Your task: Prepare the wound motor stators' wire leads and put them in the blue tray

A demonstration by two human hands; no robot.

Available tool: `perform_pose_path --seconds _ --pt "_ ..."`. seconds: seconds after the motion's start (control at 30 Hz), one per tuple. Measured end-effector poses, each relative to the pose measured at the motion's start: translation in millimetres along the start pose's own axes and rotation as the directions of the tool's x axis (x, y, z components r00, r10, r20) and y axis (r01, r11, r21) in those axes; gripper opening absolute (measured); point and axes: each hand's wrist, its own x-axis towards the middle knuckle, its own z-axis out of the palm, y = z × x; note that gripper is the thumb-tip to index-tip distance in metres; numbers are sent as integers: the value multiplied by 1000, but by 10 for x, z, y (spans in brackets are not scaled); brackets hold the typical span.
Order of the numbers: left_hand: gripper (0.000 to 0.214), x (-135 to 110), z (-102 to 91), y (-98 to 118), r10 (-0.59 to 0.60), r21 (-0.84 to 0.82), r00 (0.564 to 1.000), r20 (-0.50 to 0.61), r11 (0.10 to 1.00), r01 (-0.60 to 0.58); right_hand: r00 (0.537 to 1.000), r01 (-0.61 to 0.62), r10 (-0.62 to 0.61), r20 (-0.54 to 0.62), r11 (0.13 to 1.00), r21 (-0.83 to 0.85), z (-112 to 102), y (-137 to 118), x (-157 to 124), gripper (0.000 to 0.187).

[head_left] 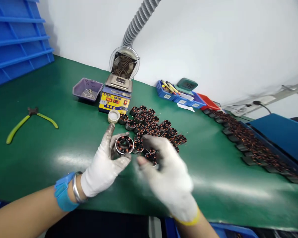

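My left hand [105, 165], in a white glove with dark-stained fingertips, is closed around a motor stator [124, 145], a metal ring with copper windings facing up. To its right my right hand [167, 168], also gloved and blurred by motion, hovers over the near edge of a group of similar stators [149, 127]. Its thumb and forefinger are apart, and I see nothing between them; the other fingers are partly hidden. Just beyond my left fingertips stands a small round white container [113, 116].
Behind are a yellow-fronted solder pot [115, 99], an extraction hose [140, 19] and a purple bin [88, 90]. Green-handled cutters [32, 114] lie left on the green table [72, 145]. Blue bins [166, 93] stand at the wall, with many more stators [253, 142] at right.
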Motion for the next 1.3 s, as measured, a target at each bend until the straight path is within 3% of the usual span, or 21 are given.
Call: perform_pose_path --seconds 0.07,0.2,0.27,0.33,0.4,0.5,0.6,0.67,0.77,0.8,0.87,0.93,0.97,1.03,1.13,1.23,1.3 --pt "107 -51 -11 -67 53 13 996 65 998 -54 991 127 -118 71 982 -142 161 23 -102 50" --pt "102 -81 -73 -114 200 159 964 173 961 -228 971 239 -239 13 961 -140 357 107 -209 50" --pt "77 -40 -119 -53 293 283 936 195 897 -339 963 269 -263 60 954 -130 346 145 -219 51" --pt "33 21 -165 56 382 408 903 195 806 -429 946 313 -295 136 940 -139 301 175 -220 52" --pt "4 81 -208 188 396 527 899 187 732 -432 933 345 -319 164 924 -165 255 200 -220 51" --pt "14 139 -268 366 302 608 949 85 739 -289 940 340 -324 104 916 -212 211 233 -215 49" --pt "15 165 -299 441 325 574 945 -43 782 -242 942 335 -332 55 911 -242 197 240 -199 49" --pt "7 171 -289 429 340 591 940 -1 758 -274 937 348 -339 79 907 -237 204 228 -193 49" --pt "8 173 -273 390 207 624 965 163 736 -264 932 361 -343 118 909 -207 226 211 -198 50" --pt "11 176 -281 386 186 623 969 165 742 -248 933 357 -339 119 913 -199 230 210 -202 50" --pt "16 187 -317 395 289 568 957 40 781 -259 939 343 -328 105 919 -195 232 215 -207 50" --pt "16 203 -355 406 438 507 891 -119 798 -324 942 336 -326 82 920 -202 227 223 -205 50" --pt "13 209 -365 406 483 508 866 -132 783 -360 941 338 -329 77 919 -204 225 226 -203 50" --pt "3 211 -364 399 470 575 883 5 721 -387 937 350 -338 89 915 -199 223 230 -200 50" --pt "8 190 -370 415 262 665 943 206 669 -331 933 357 -341 111 914 -195 222 236 -205 49" --pt "24 181 -429 469 152 598 966 209 762 -249 942 335 -325 83 919 -209 217 247 -214 49" --pt "23 191 -442 481 131 608 969 209 759 -234 941 339 -329 81 918 -204 216 249 -217 49"
